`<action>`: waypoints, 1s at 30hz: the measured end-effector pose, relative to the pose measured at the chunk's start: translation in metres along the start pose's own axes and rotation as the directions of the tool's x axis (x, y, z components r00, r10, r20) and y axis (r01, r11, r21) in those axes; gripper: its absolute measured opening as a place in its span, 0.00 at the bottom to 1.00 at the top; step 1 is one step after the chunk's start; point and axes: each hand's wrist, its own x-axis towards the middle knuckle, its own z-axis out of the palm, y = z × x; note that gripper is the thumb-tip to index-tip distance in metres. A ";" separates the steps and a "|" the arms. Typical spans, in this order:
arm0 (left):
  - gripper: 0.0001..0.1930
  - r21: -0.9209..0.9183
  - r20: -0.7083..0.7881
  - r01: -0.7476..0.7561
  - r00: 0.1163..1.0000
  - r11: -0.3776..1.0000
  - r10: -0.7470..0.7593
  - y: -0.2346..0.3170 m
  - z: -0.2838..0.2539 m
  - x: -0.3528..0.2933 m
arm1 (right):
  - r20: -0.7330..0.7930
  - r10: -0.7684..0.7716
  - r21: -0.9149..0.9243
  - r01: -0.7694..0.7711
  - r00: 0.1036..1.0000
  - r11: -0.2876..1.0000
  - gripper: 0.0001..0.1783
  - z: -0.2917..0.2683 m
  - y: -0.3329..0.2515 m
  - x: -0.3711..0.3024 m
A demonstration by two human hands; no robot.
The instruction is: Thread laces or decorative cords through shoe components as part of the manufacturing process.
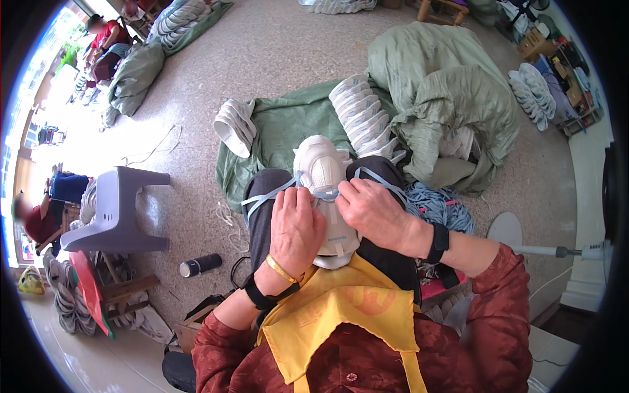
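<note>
A white sneaker (319,164) rests between my knees, its toe pointing away from me. A pale blue shoelace (268,198) runs across its eyelet area, and its two loose ends trail over my left and right thighs. At the left side of the lacing my left hand (293,226) is closed with curled fingers on the lace. My right hand (375,211) pinches the lace on the opposite side, close to the middle of the shoe. The exact grip of the fingertips is partly hidden by both hands.
A green cloth (282,121) lies ahead, with stacked white shoe pieces (363,114) and a large green sack (445,85). Bundled blue laces (439,208) lie by my right knee. To the left are a grey plastic chair (121,209) and a dark bottle (200,265). Two people sit farther left.
</note>
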 end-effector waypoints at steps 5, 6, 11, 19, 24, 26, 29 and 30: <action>0.10 -0.043 -0.034 0.014 0.999 0.999 -0.015 -0.003 0.002 -0.001 | -0.046 -0.103 0.033 0.105 0.994 0.994 0.08 0.004 0.019 0.001; 0.11 -0.049 -0.032 0.014 0.999 0.999 -0.015 -0.004 0.002 -0.001 | -0.047 -0.149 0.073 0.152 0.988 0.986 0.08 0.003 0.022 0.002; 0.12 -0.075 -0.040 0.025 0.999 0.997 -0.028 -0.006 0.001 -0.001 | -0.138 -0.190 0.192 0.214 0.972 0.958 0.08 -0.006 0.006 0.000; 0.13 -0.187 0.014 0.133 0.991 0.973 -0.133 -0.009 0.001 -0.005 | 0.121 0.392 0.836 -0.307 0.912 0.456 0.06 0.000 -0.021 0.008; 0.11 -0.159 -0.018 0.074 0.997 0.984 -0.078 -0.009 0.001 -0.005 | -0.070 0.389 0.708 -0.229 0.919 0.668 0.05 0.013 -0.021 0.014; 0.10 -0.132 -0.032 0.042 0.998 0.990 -0.046 -0.008 0.001 -0.005 | -0.070 0.369 0.646 -0.240 0.927 0.725 0.06 0.019 -0.023 0.017; 0.09 -0.087 -0.039 0.001 0.999 0.996 -0.005 -0.006 0.003 -0.004 | 0.010 0.364 0.535 -0.313 0.931 0.785 0.07 0.026 -0.025 0.021; 0.09 -0.058 -0.037 -0.011 0.999 0.998 0.009 -0.006 0.004 -0.004 | -0.025 0.368 0.533 -0.299 0.929 0.792 0.07 0.028 -0.024 0.023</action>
